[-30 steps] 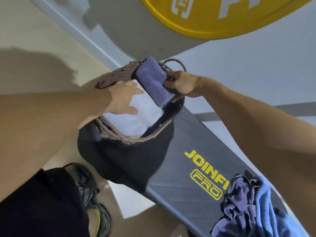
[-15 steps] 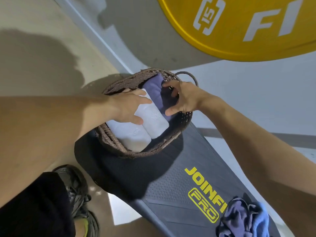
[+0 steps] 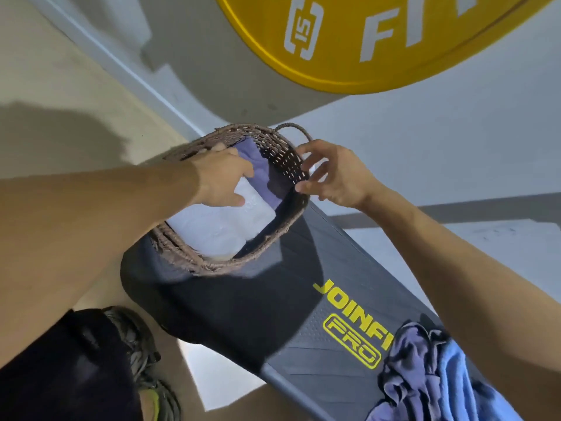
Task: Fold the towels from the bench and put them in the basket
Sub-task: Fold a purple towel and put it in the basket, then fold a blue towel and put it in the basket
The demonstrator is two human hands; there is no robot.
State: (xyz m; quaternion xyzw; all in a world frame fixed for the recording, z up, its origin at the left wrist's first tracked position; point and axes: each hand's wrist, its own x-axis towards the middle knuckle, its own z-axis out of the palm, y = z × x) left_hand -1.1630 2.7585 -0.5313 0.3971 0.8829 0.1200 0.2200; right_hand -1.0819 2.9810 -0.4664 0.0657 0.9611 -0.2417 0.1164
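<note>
Since the earlier frames, the right hand (image 3: 337, 177) has come off the purple folded towel (image 3: 261, 174) and out of the basket (image 3: 194, 256); it now sits just outside the far-right rim, fingers (image 3: 312, 165) spread and loosely curved, released, grasping nothing. Whether the fingertips touch the wicker wall cannot be told. The purple folded towel now lies fully inside the basket, lower than one second ago.

Left hand (image 3: 223, 180): positioned inside the basket, fingers extended and pressing flat, not clenched. The fingertips rest on the purple folded towel, and the thumb rests on the white folded towels (image 3: 221, 229).

Basket contents: the white folded towels lie side by side below the left fingers, toward the near rim. The purple folded towel lies between the left fingers and the right fingers, against the far-right wall.

Basket location: on the end of the dark padded surface (image 3: 288, 314), directly beneath both hands.

Unfolded towels (image 3: 425, 375): a crumpled purple and blue pile on the same surface, well apart from both sets of fingers, beside the right forearm.

Yellow weight plate (image 3: 379, 41): beyond the fingers, past the basket.
</note>
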